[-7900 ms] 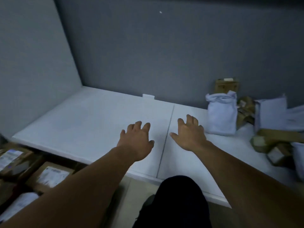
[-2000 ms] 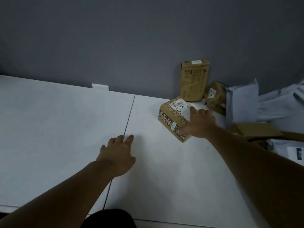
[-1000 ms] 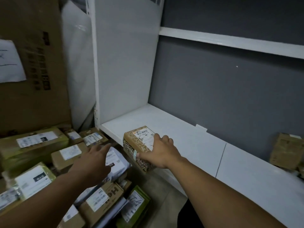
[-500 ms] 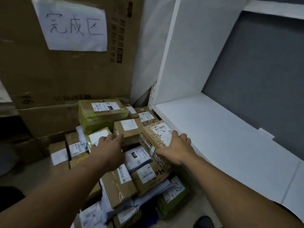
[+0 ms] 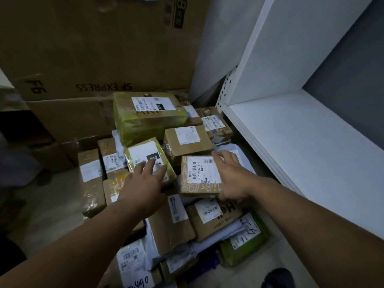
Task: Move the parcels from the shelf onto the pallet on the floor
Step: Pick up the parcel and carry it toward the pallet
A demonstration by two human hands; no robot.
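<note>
- The patterned parcel (image 5: 199,175) sits on the pile (image 5: 170,225); the right hand (image 5: 230,177) apparently clasps its edge.
- The left hand (image 5: 145,183) spreads its fingers, empty.
- The shelf (image 5: 301,142) remainder: unseen.

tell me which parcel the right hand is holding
The brown patterned box with the large white barcode label; the right hand grips its right edge.
</note>
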